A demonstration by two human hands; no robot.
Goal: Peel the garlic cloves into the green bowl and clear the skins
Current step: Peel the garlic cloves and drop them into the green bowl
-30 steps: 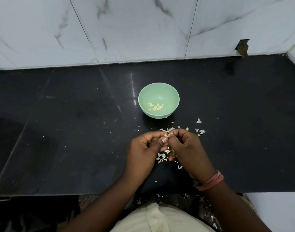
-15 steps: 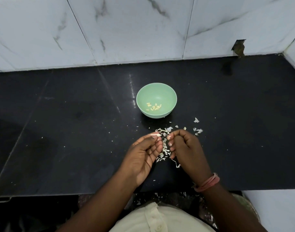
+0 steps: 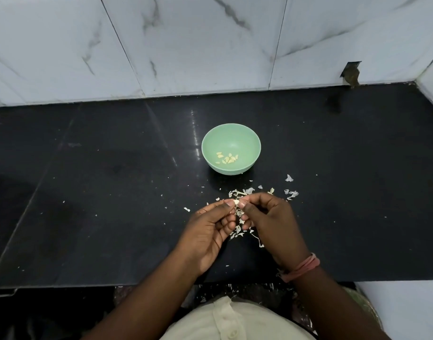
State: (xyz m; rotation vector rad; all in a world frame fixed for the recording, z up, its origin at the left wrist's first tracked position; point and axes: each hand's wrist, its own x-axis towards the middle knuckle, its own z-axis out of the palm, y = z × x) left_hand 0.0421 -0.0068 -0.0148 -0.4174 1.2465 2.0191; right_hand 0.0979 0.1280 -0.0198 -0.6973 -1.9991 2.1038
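I see both hands meeting over the black counter (image 3: 87, 192), just in front of the bowl (image 3: 245, 133). My left hand (image 3: 208, 231) pinches a small pale clove (image 3: 236, 202) between thumb and forefinger, its other fingers curled loosely beneath. My right hand (image 3: 272, 217) has its fingertips curled onto the same clove from the other side, so the two hands touch at that one point.

The green bowl stands upright near the middle of the counter, with a small cluster of peeled cloves (image 3: 227, 158) lying in its bottom. Skins (image 3: 242, 192) lie scattered on the counter between the bowl and my hands, beneath them, and a few to the right, near but apart from the bowl. A pink band (image 3: 302, 267) wraps my right wrist. White marble tiles (image 3: 210, 45) rise behind the counter.
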